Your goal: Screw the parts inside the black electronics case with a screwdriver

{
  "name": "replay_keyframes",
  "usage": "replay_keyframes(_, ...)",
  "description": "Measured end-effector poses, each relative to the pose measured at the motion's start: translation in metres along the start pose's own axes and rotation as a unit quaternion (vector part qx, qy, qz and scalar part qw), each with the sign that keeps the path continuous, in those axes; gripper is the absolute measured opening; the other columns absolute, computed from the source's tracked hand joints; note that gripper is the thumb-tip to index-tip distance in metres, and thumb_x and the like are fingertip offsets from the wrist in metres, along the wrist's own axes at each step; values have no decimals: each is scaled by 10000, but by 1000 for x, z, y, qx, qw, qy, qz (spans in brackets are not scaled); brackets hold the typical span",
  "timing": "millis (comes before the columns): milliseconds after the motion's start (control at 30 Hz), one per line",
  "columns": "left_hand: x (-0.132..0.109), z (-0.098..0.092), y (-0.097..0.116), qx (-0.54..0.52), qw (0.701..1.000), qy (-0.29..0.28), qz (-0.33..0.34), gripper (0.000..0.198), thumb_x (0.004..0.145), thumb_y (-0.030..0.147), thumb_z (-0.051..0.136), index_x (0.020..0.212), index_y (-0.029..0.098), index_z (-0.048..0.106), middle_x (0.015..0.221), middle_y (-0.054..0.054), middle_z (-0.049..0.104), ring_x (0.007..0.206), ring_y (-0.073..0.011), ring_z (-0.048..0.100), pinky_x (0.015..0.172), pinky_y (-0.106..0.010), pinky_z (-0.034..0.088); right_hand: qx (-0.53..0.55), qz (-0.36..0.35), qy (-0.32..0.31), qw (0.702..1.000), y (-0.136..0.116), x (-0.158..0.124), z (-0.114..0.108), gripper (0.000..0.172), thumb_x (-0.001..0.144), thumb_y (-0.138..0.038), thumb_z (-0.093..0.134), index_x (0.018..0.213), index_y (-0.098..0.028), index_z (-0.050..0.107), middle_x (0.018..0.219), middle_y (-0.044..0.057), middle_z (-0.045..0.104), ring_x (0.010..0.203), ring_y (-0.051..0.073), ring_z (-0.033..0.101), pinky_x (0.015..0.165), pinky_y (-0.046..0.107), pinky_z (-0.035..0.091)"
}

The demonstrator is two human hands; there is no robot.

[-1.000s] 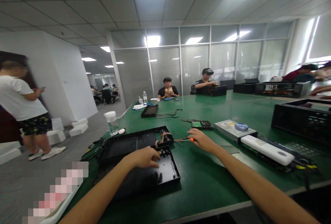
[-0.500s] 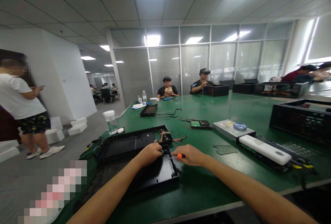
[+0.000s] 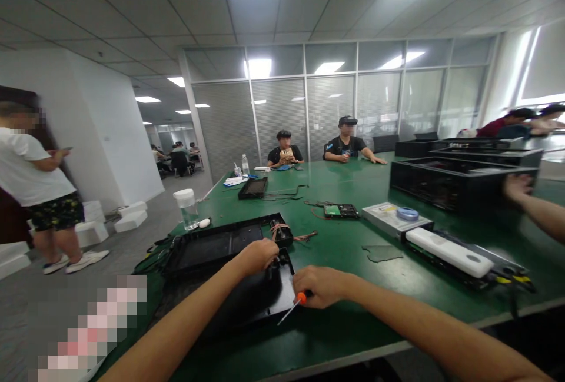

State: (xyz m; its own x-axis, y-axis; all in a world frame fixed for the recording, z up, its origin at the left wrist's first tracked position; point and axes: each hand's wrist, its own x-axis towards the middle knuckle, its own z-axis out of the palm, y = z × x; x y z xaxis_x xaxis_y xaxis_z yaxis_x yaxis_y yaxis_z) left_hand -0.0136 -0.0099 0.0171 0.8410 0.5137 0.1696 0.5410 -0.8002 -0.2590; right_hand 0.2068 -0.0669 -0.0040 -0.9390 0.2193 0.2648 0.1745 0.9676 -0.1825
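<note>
A glossy black panel (image 3: pixel 260 294) lies on the green table in front of me. My left hand (image 3: pixel 261 256) is closed at its upper edge, on something small and dark that I cannot make out. At the panel's right edge, my right hand (image 3: pixel 320 286) is wrapped round a screwdriver (image 3: pixel 302 298), whose orange collar shows and whose shaft points down and left over the panel's corner. Just behind lies a black casing (image 3: pixel 216 246) with coppery wires (image 3: pixel 279 229) at its right end.
A drive with green board (image 3: pixel 341 211) and a metal box (image 3: pixel 388 220) lie beyond. A white device (image 3: pixel 449 252) sits at the right. Another person's hand (image 3: pixel 517 186) touches a large black case (image 3: pixel 445 182). A water jug (image 3: pixel 187 208) stands at the left.
My right hand has moved down, and the screwdriver now points down and left. The large black case at the right has shifted left and away, with another person's hand now on it.
</note>
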Motion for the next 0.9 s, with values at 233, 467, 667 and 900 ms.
replay_keyframes(233,15,14,12,-28,999,18,-43,121,823,187,449,758,148,543,796,-42,577,799,-171,532,828,-345,386,-9,-9,3,1000,0,-2,0,82,739,-145,507,773,-149,582,727,30,605,680,122,535,631,204,399)
replay_keyframes(467,10,32,11,-121,986,92,-74,113,817,190,485,764,141,573,803,-40,590,807,-159,528,801,-309,392,34,67,87,993,4,-3,-2,183,824,-263,449,811,-149,592,798,57,618,744,144,564,685,240,417)
replay_keyframes(667,9,33,10,-116,989,88,-16,135,839,160,447,795,137,573,900,-59,591,877,-152,522,809,-284,405,83,273,194,939,31,-12,-17,243,870,-354,374,804,-159,504,625,-14,537,547,104,496,589,231,390)
replay_keyframes(900,6,31,9,-141,986,88,-3,166,840,159,449,830,158,615,912,-36,626,882,-140,529,844,-295,390,162,316,263,897,66,-34,-27,256,736,-280,533,914,-167,388,756,-26,478,582,80,412,547,204,355)
